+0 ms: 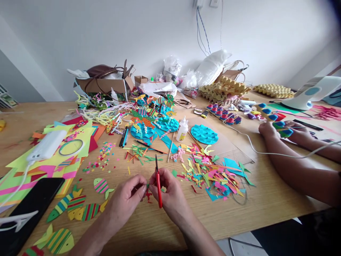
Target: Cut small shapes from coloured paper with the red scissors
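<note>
Far to the left of the glue bottle [182,129] and nearer to the person, a black phone [29,206] lay at the table edge. A white power bank [46,145] rested on coloured paper sheets [80,140], also left of the bottle. Striped paper fish [101,185] lay on the wooden table [266,202], left of the bottle and closer to the person.

The left hand [128,197] was in front of the bottle, a little to its left. Its thumb and first fingers were pinched narrow on a small paper scrap [147,185], too small to tell its shape. Just beside it, the right hand [170,193] was closed around the red scissors [158,185], which stood almost directly in front of the bottle with the blades together, pointing away from the person.

To the right of the bottle lay a blue paper disc [204,134], and in front of it a pile of paper cuttings [213,174]. Far right of the bottle, another person's hands [269,129] rested on the table.
</note>
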`<act>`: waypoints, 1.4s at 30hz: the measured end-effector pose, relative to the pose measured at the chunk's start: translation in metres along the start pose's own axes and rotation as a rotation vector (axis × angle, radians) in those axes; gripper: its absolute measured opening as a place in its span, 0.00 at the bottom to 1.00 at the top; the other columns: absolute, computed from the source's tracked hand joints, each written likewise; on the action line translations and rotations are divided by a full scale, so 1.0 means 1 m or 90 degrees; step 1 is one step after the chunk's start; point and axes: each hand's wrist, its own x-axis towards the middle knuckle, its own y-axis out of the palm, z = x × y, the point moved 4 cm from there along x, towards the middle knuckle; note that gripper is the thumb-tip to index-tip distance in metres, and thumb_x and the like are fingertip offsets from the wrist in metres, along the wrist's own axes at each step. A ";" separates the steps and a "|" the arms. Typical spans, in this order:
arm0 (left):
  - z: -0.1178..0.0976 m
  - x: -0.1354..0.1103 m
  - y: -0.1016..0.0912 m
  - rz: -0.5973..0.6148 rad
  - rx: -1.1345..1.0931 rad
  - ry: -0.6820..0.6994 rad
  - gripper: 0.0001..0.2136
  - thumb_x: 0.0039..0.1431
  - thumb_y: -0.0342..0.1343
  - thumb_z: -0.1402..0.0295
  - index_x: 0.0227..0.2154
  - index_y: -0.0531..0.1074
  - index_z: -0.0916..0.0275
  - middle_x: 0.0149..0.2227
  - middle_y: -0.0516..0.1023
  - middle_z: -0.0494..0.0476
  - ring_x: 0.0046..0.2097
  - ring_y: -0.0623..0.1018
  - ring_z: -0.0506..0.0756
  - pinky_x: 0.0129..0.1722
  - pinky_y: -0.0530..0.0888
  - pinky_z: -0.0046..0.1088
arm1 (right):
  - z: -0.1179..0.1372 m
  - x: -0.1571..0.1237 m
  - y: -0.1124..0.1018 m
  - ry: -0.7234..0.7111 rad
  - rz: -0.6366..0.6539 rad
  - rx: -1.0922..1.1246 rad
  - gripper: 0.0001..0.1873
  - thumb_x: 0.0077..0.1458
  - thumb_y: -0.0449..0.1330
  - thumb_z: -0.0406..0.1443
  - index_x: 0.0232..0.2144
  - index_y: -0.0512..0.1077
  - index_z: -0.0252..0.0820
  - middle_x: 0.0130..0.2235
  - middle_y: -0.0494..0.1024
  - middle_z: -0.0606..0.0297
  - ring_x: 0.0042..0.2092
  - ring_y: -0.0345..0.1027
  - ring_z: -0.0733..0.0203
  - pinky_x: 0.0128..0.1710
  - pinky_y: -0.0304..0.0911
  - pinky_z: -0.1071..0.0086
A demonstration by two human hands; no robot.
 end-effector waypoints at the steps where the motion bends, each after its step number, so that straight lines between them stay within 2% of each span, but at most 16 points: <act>1: -0.001 0.000 -0.001 0.006 -0.015 -0.005 0.09 0.56 0.48 0.67 0.22 0.66 0.60 0.21 0.66 0.47 0.26 0.67 0.52 0.26 0.65 0.25 | 0.000 0.001 0.000 0.011 0.009 0.025 0.09 0.44 0.60 0.35 0.25 0.61 0.42 0.24 0.64 0.71 0.26 0.58 0.66 0.26 0.58 0.74; 5: -0.003 -0.001 -0.006 0.041 -0.091 -0.026 0.11 0.59 0.45 0.64 0.26 0.69 0.61 0.24 0.71 0.50 0.28 0.72 0.53 0.29 0.68 0.26 | -0.001 0.005 -0.001 0.050 0.058 0.118 0.13 0.41 0.63 0.37 0.27 0.61 0.42 0.25 0.67 0.72 0.26 0.59 0.67 0.25 0.57 0.75; 9: -0.007 0.003 -0.010 0.075 0.010 0.019 0.09 0.58 0.48 0.66 0.26 0.70 0.60 0.24 0.71 0.49 0.28 0.71 0.53 0.29 0.67 0.24 | 0.003 0.009 -0.002 0.010 0.096 0.029 0.08 0.43 0.60 0.31 0.25 0.61 0.41 0.25 0.66 0.72 0.26 0.58 0.68 0.26 0.56 0.75; 12: -0.009 0.007 -0.009 0.082 0.072 0.050 0.07 0.54 0.51 0.70 0.25 0.72 0.60 0.25 0.73 0.50 0.29 0.72 0.53 0.30 0.67 0.24 | 0.006 0.010 -0.002 -0.054 0.088 -0.100 0.06 0.44 0.57 0.28 0.24 0.62 0.40 0.23 0.64 0.73 0.25 0.56 0.69 0.26 0.54 0.75; 14: -0.008 0.009 -0.009 0.073 0.074 0.055 0.07 0.53 0.50 0.71 0.23 0.71 0.60 0.24 0.72 0.49 0.28 0.71 0.53 0.30 0.66 0.24 | 0.007 0.010 -0.003 -0.069 0.076 -0.127 0.05 0.45 0.56 0.28 0.24 0.63 0.40 0.23 0.64 0.73 0.25 0.55 0.69 0.25 0.53 0.76; 19: -0.006 0.008 -0.010 0.017 -0.026 0.014 0.09 0.55 0.49 0.67 0.21 0.65 0.60 0.19 0.61 0.45 0.24 0.63 0.50 0.24 0.62 0.23 | 0.006 0.007 -0.006 -0.022 0.032 -0.041 0.04 0.45 0.57 0.32 0.26 0.63 0.40 0.25 0.67 0.71 0.25 0.57 0.68 0.25 0.55 0.75; 22: -0.007 0.007 -0.009 0.006 -0.073 -0.004 0.10 0.56 0.48 0.65 0.20 0.64 0.59 0.19 0.60 0.45 0.24 0.62 0.51 0.24 0.62 0.23 | 0.006 0.003 -0.003 -0.008 0.027 -0.009 0.07 0.46 0.59 0.35 0.26 0.63 0.41 0.25 0.66 0.71 0.26 0.58 0.67 0.25 0.56 0.74; 26: -0.009 0.007 -0.006 0.002 -0.058 0.004 0.10 0.55 0.49 0.64 0.19 0.63 0.59 0.19 0.59 0.45 0.24 0.61 0.51 0.24 0.61 0.23 | 0.006 0.002 -0.001 -0.018 0.006 -0.011 0.07 0.45 0.60 0.35 0.25 0.63 0.41 0.24 0.66 0.71 0.26 0.58 0.67 0.26 0.57 0.74; 31: -0.008 0.005 -0.003 0.000 -0.002 0.030 0.09 0.54 0.49 0.68 0.20 0.63 0.59 0.20 0.60 0.46 0.25 0.63 0.51 0.25 0.61 0.23 | 0.004 0.004 -0.001 -0.021 0.005 -0.047 0.05 0.44 0.56 0.30 0.25 0.61 0.42 0.26 0.67 0.71 0.26 0.58 0.67 0.26 0.57 0.74; 36: -0.004 0.005 -0.001 0.011 0.040 0.021 0.09 0.54 0.49 0.69 0.19 0.64 0.60 0.21 0.61 0.46 0.25 0.63 0.51 0.25 0.61 0.24 | 0.002 0.003 -0.001 -0.030 0.005 -0.089 0.05 0.44 0.55 0.31 0.25 0.61 0.42 0.25 0.65 0.71 0.26 0.57 0.67 0.26 0.55 0.74; 42: -0.003 0.004 -0.004 0.002 -0.094 -0.004 0.10 0.56 0.48 0.64 0.20 0.63 0.59 0.20 0.60 0.45 0.25 0.62 0.51 0.26 0.61 0.24 | 0.004 -0.011 -0.002 -0.078 0.013 -0.171 0.09 0.49 0.55 0.38 0.23 0.58 0.42 0.22 0.60 0.72 0.25 0.53 0.67 0.25 0.51 0.74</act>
